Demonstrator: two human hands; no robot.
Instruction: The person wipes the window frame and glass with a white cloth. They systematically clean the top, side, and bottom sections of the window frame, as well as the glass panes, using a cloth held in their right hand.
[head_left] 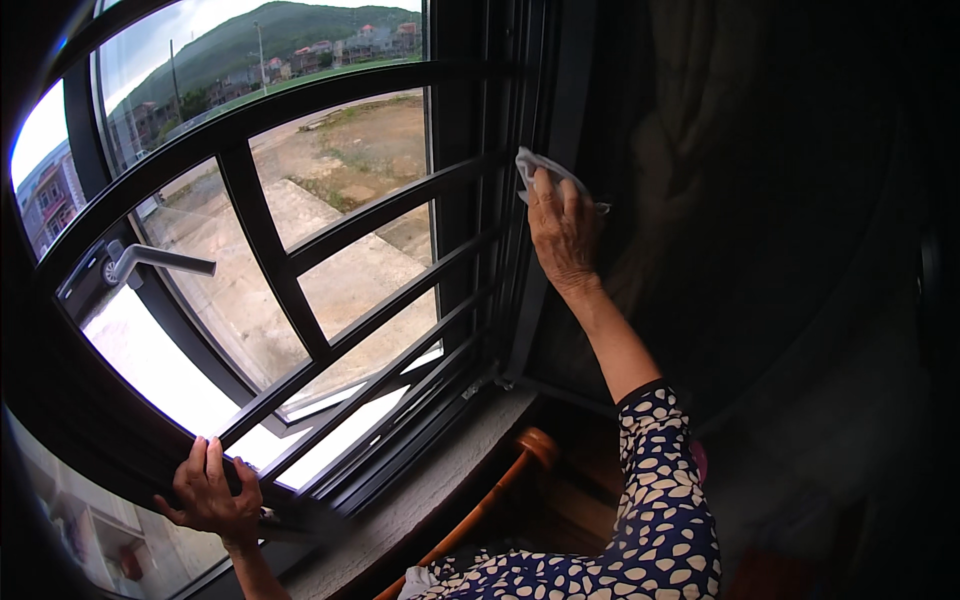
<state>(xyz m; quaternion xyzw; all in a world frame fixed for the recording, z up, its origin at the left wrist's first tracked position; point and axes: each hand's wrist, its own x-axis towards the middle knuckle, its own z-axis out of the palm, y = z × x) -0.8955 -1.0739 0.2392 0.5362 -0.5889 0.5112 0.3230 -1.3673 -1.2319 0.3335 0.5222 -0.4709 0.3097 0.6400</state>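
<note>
My right hand point(566, 235) is raised to the dark upright window frame point(548, 110) on the right. Its fingers are closed over a thin white cloth point(530, 165), pressed against the frame's edge. Lower left, my left hand point(212, 492) lies with spread fingers on the dark frame near the end of a bar, holding nothing. Between the hands stretch several dark bars of a window grille point(345, 225). Behind the grille, a casement with a grey handle point(175, 260) stands swung outward.
Below the window runs a pale, rough sill point(440, 450). A wooden chair back point(537, 447) rises close to it, in front of me. Dark curtain-like fabric point(690, 90) hangs to the right of the frame. Outside are bare ground, a dark car point(95, 275), houses and a green hill.
</note>
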